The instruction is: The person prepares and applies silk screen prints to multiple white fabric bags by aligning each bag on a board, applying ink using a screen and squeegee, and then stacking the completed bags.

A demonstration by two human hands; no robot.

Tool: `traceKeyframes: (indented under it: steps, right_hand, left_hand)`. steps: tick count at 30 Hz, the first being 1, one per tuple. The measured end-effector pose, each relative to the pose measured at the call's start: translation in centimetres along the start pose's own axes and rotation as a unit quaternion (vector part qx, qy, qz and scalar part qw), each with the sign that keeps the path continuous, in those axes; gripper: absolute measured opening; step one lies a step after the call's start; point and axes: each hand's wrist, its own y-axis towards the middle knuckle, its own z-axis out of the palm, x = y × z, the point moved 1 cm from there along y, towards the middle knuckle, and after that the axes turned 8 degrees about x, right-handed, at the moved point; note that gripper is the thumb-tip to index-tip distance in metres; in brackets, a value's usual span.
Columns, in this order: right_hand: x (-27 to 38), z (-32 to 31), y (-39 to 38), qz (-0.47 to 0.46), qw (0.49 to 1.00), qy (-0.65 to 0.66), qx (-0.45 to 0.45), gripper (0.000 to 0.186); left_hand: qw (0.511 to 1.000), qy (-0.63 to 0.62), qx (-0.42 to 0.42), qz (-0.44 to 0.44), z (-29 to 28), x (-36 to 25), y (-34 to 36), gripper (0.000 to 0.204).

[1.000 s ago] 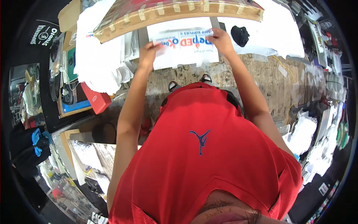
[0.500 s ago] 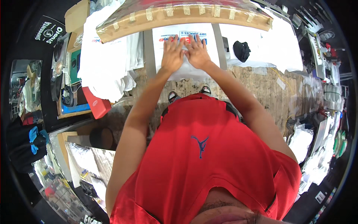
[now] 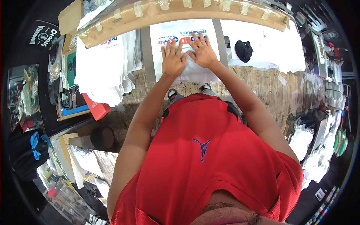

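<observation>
A white, soft sheet-like piece with red and blue print (image 3: 197, 75) lies flat over a grey board (image 3: 148, 62) in front of me. Whether it is cloth or plastic I cannot tell. My left hand (image 3: 173, 63) rests palm down on its left half, fingers stretched just below the print. On the right half my right hand (image 3: 204, 52) lies flat with fingers spread, its tips covering part of the print. The two thumbs come close together near the middle. Neither hand grips anything.
A brown, tape-edged frame (image 3: 180, 14) spans the far side above the board. White printed pieces (image 3: 103, 71) are stacked at left, beside a red box (image 3: 98, 107). At right, a black crumpled bundle (image 3: 243, 51) sits on a white-covered surface (image 3: 277, 48).
Both hands have slid slightly toward me over the white piece and a little apart, uncovering more of the print. The view has shifted slightly.
</observation>
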Motion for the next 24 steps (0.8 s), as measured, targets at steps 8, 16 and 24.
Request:
traceKeyframes:
  steps: [8, 16, 24]
  right_hand:
    - [2.1, 1.3, -3.0, 0.112, 0.992, 0.031, -0.042, 0.084]
    - [2.0, 1.2, -3.2, 0.124, 0.99, 0.024, -0.056, 0.085]
    - [1.9, 1.6, -3.2, 0.142, 0.988, 0.034, -0.056, 0.09]
  left_hand:
    - [1.0, 0.011, -0.017, -0.001, 0.3, 0.1, 0.1, 0.06]
    - [1.0, -0.001, 0.01, -0.02, 0.6, -1.1, -2.0, 0.059]
    - [0.999, 0.022, 0.034, -0.031, 0.3, -1.5, -2.1, 0.059]
